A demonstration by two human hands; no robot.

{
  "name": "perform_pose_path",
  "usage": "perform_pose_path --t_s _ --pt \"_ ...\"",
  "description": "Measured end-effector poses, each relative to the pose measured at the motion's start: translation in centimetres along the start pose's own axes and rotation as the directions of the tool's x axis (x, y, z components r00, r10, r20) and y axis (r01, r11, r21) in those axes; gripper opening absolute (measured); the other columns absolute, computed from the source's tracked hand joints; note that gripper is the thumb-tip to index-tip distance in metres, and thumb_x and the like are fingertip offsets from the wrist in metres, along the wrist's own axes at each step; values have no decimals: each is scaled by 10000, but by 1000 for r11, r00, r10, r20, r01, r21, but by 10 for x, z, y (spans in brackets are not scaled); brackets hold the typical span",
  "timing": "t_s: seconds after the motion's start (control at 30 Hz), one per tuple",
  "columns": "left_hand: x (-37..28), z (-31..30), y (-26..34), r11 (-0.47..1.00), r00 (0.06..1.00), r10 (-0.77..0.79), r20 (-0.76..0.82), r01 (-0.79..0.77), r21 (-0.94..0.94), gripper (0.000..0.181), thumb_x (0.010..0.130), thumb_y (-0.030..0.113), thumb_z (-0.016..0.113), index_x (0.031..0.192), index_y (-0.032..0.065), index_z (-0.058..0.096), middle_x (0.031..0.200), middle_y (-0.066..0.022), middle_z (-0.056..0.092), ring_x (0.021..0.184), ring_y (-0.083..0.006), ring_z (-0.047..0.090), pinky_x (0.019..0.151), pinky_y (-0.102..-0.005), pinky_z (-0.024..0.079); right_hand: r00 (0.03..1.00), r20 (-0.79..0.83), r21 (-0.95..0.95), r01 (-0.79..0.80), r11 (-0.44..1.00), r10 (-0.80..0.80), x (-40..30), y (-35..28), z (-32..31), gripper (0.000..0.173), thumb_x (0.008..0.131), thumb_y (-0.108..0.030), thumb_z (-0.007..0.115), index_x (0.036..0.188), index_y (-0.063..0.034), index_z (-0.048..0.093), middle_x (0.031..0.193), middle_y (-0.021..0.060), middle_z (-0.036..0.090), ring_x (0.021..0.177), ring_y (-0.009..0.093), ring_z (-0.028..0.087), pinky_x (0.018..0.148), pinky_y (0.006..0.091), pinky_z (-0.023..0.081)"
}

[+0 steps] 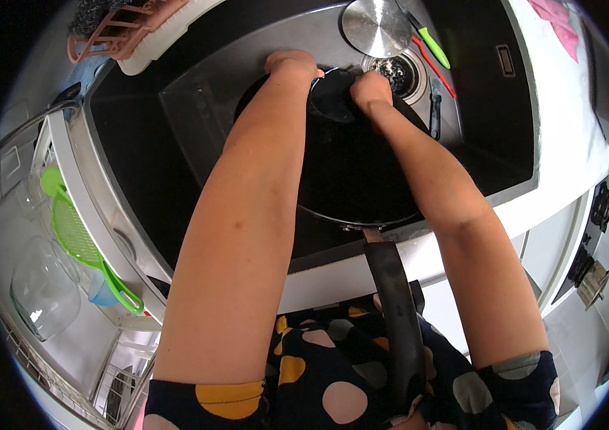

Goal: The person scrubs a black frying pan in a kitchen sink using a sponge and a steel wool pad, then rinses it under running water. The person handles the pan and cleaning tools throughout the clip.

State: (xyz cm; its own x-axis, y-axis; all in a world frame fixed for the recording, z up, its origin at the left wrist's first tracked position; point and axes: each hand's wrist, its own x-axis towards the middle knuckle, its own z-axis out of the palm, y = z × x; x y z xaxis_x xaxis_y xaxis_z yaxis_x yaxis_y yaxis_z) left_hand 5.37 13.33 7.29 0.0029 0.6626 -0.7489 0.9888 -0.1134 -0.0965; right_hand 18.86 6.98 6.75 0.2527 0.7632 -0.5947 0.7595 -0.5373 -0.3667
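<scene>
In the dark sink (132, 129) lies a large black pan (358, 172), its long black handle (397, 312) pointing back towards my body. My left hand (292, 62) is at the pan's far side, fingers curled beside a shiny curved edge; its grip is partly hidden. Close to its right, my right hand (372, 88) is bent into a fist above the far part of the pan. Something greyish shows at its fingertips, too small to name. Between the hands is a dark round shape (334, 97) inside the pan; I cannot tell what it is.
Beyond the pan are a round steel disc (377, 27), a strainer drain (398, 72) with scraps, a green-handled knife (434, 48), a red-handled utensil (433, 67) and a black-handled utensil (435, 110). At left stand a pink rack (132, 32), a green strainer (76, 228) and a glass jar (46, 290).
</scene>
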Motion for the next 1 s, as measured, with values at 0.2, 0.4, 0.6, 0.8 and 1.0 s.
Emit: perform_pose_path --t_s 0.2,0.4,0.6,0.8,1.0 --pt "3 10 6 998 994 54 -99 -57 -27 579 801 532 496 1116 50 560 1158 -135 541 1067 -285 520 869 -391 407 998 -69 -4 1 1000 -1 16 -16 4 281 782 -179 488 974 -17 614 1015 192 590 971 332 559 832 375 452" --pt "11 22 -12 987 1000 18 21 -14 -160 596 806 545 474 1113 41 556 1149 -142 542 1063 -296 516 876 -397 402 992 63 84 -113 990 108 10 -11 -50 286 800 -198 466 891 29 614 991 186 600 912 307 594 749 380 489" --pt "18 21 -7 965 999 5 52 8 -261 603 804 559 462 1083 37 574 1130 -146 553 1044 -298 530 864 -422 408 782 619 716 -527 458 -68 -3 39 -28 281 892 -197 450 1009 58 444 748 109 525 534 191 513 502 372 523" --pt "24 22 -6 951 997 -30 66 49 -306 609 803 547 478 1095 19 562 1145 -145 546 1060 -289 524 874 -392 406 852 524 694 -417 587 -14 -21 32 -27 154 863 -53 430 977 50 429 752 144 553 550 214 558 516 389 543" --pt "23 21 -6 979 999 -32 20 36 -201 623 792 563 480 1104 30 561 1159 -135 542 1060 -282 527 877 -385 405 873 486 681 -404 610 36 -18 25 -20 132 861 -45 428 938 62 432 658 145 557 443 192 529 418 330 507"
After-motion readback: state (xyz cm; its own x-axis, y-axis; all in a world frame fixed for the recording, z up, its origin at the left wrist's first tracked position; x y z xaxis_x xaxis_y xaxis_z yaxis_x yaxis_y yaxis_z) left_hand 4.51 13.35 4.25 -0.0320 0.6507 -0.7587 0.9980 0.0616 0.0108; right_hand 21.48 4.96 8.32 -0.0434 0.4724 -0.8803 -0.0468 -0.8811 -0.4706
